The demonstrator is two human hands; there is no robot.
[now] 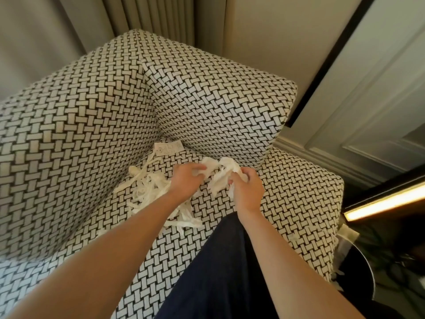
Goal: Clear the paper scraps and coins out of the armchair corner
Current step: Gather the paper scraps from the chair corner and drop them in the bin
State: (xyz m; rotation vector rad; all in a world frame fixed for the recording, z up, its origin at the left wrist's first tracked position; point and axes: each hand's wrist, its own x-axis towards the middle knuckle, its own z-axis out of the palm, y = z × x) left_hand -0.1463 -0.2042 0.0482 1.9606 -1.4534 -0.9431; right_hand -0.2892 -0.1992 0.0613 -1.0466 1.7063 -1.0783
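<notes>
White shredded paper scraps [149, 192] lie in a loose pile on the seat of the black-and-white woven armchair [76, 116]. A printed receipt [169, 148] lies flat in the seat's back corner. My left hand [187, 178] and my right hand [247, 191] both grip one crumpled bunch of white paper [220, 171] just above the seat, right of the pile. My left forearm hides part of the pile. No coins are visible.
A dark trouser leg [218, 268] rests on the seat's front. Right of the chair stands a dark bin [358, 270] with white scraps at its rim, under a lit strip [386, 203]. A panelled wall and curtain stand behind.
</notes>
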